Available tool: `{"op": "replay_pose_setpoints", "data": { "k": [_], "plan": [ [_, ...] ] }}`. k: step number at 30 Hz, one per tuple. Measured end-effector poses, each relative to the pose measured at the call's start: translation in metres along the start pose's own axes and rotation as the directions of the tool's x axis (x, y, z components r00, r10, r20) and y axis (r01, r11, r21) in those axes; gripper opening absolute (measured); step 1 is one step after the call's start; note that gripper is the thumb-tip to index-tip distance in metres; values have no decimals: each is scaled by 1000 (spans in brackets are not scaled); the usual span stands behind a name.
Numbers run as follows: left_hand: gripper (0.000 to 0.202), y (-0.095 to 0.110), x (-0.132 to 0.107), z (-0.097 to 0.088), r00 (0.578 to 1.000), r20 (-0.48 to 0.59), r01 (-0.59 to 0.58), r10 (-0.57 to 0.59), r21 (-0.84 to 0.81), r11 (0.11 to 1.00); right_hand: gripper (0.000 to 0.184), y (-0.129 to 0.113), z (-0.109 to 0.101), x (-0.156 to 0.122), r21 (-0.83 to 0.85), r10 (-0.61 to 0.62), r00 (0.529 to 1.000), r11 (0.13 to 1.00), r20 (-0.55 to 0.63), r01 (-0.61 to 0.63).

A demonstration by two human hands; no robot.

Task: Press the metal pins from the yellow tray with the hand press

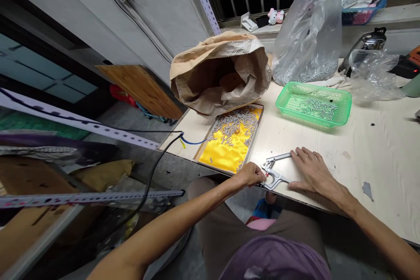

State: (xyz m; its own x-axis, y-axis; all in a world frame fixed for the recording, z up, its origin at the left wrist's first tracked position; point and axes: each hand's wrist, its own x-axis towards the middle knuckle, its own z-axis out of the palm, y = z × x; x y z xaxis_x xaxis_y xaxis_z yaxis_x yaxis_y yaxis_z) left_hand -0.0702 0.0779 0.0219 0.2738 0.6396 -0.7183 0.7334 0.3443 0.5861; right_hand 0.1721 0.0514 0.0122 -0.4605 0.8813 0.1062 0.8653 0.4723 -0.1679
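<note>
A pair of silver pliers point(275, 179) with a coil spring and a small red part lies at the front edge of the table, its two handles spread. My right hand point(310, 173) spans those handles, fingers over the upper one and thumb against the lower. At the jaw end my left hand point(252, 175) is closed in a pinch; whatever sits between its fingertips is too small to make out. Just beyond my left hand is a shallow tray point(203, 142) lined with yellow cloth point(223, 153), where many small metal pins point(234, 122) are heaped toward the far end.
Behind the tray, a brown sack point(219, 74) gapes open. A green basket point(344, 111) of small metal pieces stands right of it, with a clear plastic bag point(306, 30) of similar pieces behind. A kettle point(372, 41) is at the back right. Black cable point(152, 175) hangs at the left edge.
</note>
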Motion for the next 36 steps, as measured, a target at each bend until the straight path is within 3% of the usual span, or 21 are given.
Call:
{"op": "replay_pose_setpoints", "data": {
  "k": [3,11,12,14,16,17,18,20,22,23,26,28,32,36],
  "plan": [
    [30,-2,0,0,1000,5,-16,16,-15,1000,90,1,-2,4,-6,-40,997,999,65,40],
    [37,-1,-4,-1,999,41,-9,10,-5,1000,57,-13,-13,-3,115,-15,999,993,51,9],
    [38,0,-6,0,1000,16,-14,13,33,999,50,-14,-14,-4,145,-19,999,989,49,11],
    [34,1,-13,5,988,-132,-57,81,176,983,37,-17,-16,-6,207,-26,999,978,37,18],
    [24,5,-18,12,916,-292,-154,275,378,913,30,-19,-16,-8,257,-21,1000,966,14,16],
    [18,8,-19,16,860,-311,-223,403,482,847,29,-21,-15,-9,276,-13,1000,961,1,12],
    [15,12,-19,20,803,-279,-301,527,574,762,29,-21,-14,-10,289,-6,1000,957,-9,8],
    [31,21,-12,26,700,-113,-455,706,691,562,33,-22,-11,-12,301,-2,1000,953,-29,10],
    [53,30,-1,28,629,39,-550,776,728,409,42,-20,-8,-15,292,-8,999,956,-50,22],
    [61,34,5,28,615,91,-574,783,733,365,49,-19,-7,-17,274,-3,998,962,-59,19],
    [74,43,17,25,633,181,-587,753,746,314,62,-14,-8,-24,171,48,998,984,-44,-40],
    [75,49,20,24,638,221,-592,738,754,285,57,-13,-11,-27,93,74,997,993,-4,-74],
    [55,61,18,27,626,284,-606,726,763,224,39,-14,-17,-27,20,66,997,998,50,-68],
    [33,69,19,33,679,252,-553,690,794,254,19,-17,-15,-22,-5,92,995,996,49,-92]
  ]
}}
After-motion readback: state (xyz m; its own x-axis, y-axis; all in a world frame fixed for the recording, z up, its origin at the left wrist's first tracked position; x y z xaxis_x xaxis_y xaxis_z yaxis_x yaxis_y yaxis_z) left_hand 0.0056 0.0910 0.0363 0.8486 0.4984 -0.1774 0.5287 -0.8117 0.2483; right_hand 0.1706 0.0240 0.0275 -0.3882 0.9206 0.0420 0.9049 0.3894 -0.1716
